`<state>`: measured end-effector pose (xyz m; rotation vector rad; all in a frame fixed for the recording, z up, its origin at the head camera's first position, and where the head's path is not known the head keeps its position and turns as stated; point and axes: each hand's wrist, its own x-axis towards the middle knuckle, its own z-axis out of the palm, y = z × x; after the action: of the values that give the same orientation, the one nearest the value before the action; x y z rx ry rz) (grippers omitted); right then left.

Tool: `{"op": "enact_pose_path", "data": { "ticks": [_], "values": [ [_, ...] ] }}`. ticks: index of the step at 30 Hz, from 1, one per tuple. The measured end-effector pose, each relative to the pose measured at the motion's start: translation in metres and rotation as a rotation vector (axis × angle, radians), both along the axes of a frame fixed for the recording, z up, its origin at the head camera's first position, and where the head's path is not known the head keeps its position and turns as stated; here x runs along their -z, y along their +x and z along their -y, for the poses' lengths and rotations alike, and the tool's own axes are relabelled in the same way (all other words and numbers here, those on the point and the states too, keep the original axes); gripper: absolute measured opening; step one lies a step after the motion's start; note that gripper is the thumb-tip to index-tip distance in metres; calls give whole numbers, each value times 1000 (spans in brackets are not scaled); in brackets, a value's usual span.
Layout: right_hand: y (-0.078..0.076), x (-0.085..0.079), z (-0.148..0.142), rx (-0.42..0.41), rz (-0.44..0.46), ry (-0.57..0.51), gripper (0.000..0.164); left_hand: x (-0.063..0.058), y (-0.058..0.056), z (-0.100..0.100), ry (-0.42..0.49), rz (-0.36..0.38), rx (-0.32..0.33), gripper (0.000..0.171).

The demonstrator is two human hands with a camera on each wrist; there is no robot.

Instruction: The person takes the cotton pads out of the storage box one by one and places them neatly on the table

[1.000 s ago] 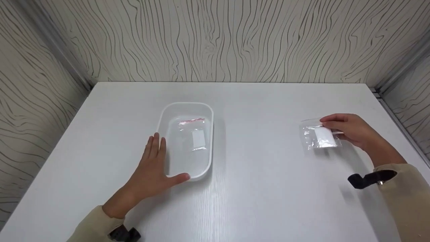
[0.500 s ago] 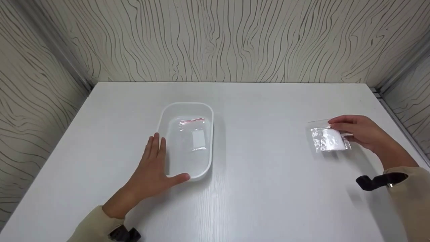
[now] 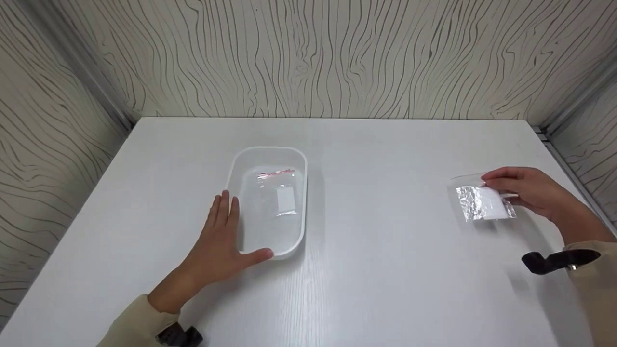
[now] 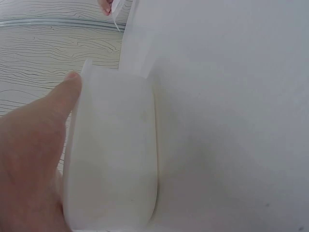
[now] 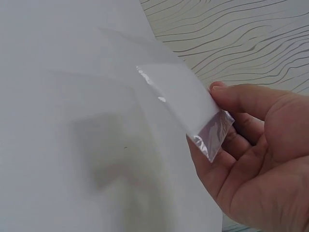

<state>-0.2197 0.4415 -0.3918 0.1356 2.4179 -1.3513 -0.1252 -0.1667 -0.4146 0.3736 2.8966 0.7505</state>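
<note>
In the head view my left hand (image 3: 214, 250) lies against the near left side of a white plastic tray (image 3: 258, 236). Its fingers are straight along the side, and the thumb rests at the near rim. Inside the tray lies a clear zip-lock bag (image 3: 285, 198) with a red-striped top and a white flat piece. Over at the right, my right hand (image 3: 535, 195) pinches another clear zip-lock bag (image 3: 482, 203) by one edge, with a white flat piece in it. The right wrist view shows this bag (image 5: 178, 92) tilted above the table, its shadow below.
The white table (image 3: 376, 231) ends at a wood-grain patterned wall (image 3: 308, 58) at the back. Similar panels with metal frame posts stand at both sides. Each beige sleeve carries a black wrist camera mount (image 3: 554, 262).
My right hand has moved to the right and slightly toward me, carrying the zip-lock bag with it. The left hand and the tray have stayed in place.
</note>
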Motion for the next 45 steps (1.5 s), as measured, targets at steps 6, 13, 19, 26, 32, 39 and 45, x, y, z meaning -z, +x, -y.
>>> {"op": "enact_pose_path", "data": {
  "ticks": [6,13,19,26,32,39,45],
  "values": [
    [0,1,-10,5,19,-26,17,0,0,0,-2,3,-1,130],
    [2,3,-23,26,39,-61,17,2,-1,0,1,-9,-8,131],
    [4,6,-33,52,35,-107,19,5,-2,-1,8,-10,-13,132],
    [6,14,-41,46,53,-80,19,4,0,0,-6,13,-14,132],
    [7,17,-44,34,60,-38,19,5,-1,0,-7,11,-15,132],
    [7,19,-47,13,62,-5,15,5,-1,1,0,6,-14,132],
    [9,22,-47,-14,54,61,12,4,-1,0,-7,10,-17,133]
  ]
}}
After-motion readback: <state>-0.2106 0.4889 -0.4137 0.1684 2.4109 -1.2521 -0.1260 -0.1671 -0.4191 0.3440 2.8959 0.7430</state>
